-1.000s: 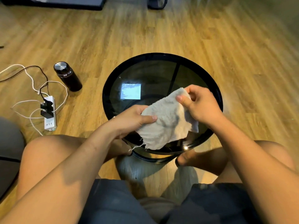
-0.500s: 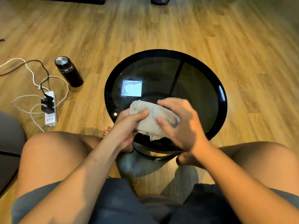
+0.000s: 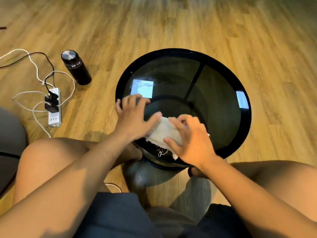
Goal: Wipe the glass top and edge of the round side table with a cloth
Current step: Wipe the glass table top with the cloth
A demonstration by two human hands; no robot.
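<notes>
— So, what were the hands doing?

— The right hand [image 3: 192,141] was curled over the cloth [image 3: 164,131]. Its fingers arched on top and its thumb tucked against the near side, gripping the bunched wad down on the glass top [image 3: 214,109].

— And the other one?

— The left hand [image 3: 135,117] lay spread and relaxed, grasping nothing. Its fingers were straight out on the glass close to the left edge of the round side table [image 3: 173,51]. Only its thumb touched the cloth, at the left end.

— Where on the table was the cloth, exactly?

— On the near part of the glass, a little left of the middle, between the two hands. It was pale and crumpled. Loose threads [image 3: 161,152] trailed from its frayed near edge toward the black rim [image 3: 249,117] on the person's side.

— Anything else on the glass?

— Just a bright square reflection [image 3: 143,89] toward the left edge, beyond the left hand's fingertips, and a narrower one on the right rim.

— And around the table?

— It stood on a wooden floor [image 3: 171,23]. Off its left edge, well apart from it, a dark bottle [image 3: 76,67] with a steel cap stood on the boards. Farther left lay a white power strip [image 3: 54,107] with black plugs in it, white and dark cables [image 3: 36,69] looping away from it.

— The person?

— Seated at the near edge, bare knees on either side of the table, the left knee [image 3: 44,152] and the right knee [image 3: 283,172], and dark shorts [image 3: 116,217] at the bottom of the view
</notes>
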